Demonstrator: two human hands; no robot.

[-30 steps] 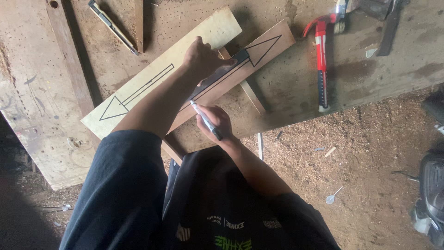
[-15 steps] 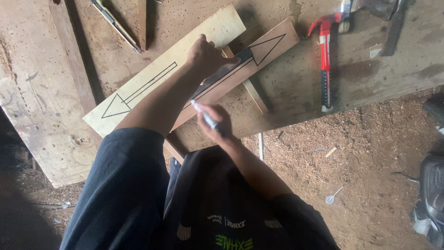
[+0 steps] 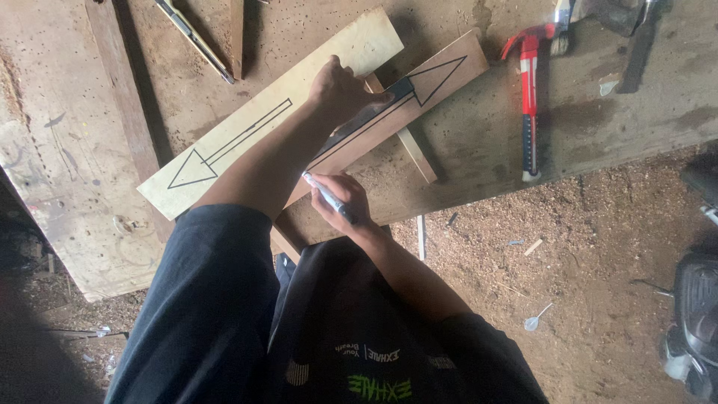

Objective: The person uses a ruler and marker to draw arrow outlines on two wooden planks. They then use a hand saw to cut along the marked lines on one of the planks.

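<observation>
While right hand (image 3: 345,200) holds one marker (image 3: 327,197), two arrow boards (image 3: 247,127) lie

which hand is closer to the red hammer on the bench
Left. The left hand presses on the brown board's arrow drawing, somewhat closer to the red hammer. The right hand holds a marker at the board's near end, farther away.

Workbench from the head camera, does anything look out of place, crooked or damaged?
Nothing looks damaged. The brown board lies askew over a thin wood strip, held down by the left hand, while the right hand holds a marker at its edge. Sawdust covers the ground, where a small spoon lies.
</observation>
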